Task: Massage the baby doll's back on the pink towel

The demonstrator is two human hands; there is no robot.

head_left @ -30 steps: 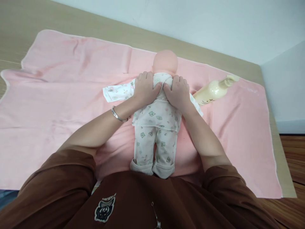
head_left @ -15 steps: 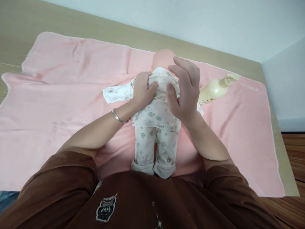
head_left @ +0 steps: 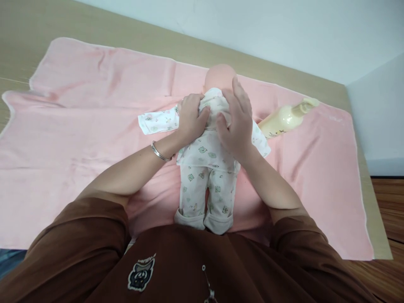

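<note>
A baby doll (head_left: 206, 176) in a white printed suit lies on a pink towel (head_left: 78, 126), its bald head (head_left: 219, 77) pointing away from me. My left hand (head_left: 190, 118) grips the suit's cloth at the doll's left shoulder, fingers curled into the fabric. My right hand (head_left: 236, 122) lies over the doll's right shoulder and upper chest with its fingers stretched out and close together. One empty sleeve (head_left: 157, 122) sticks out to the left.
A cream pump bottle (head_left: 285, 119) lies on its side on the towel, right of the doll. The towel covers a wooden table (head_left: 94, 29) set against a pale wall. Past the table's right edge is wooden floor (head_left: 389, 210).
My right hand let go of the cloth, lifted with spread fingers, then came back down flat on the doll's shoulder. My left hand has kept its grip.
</note>
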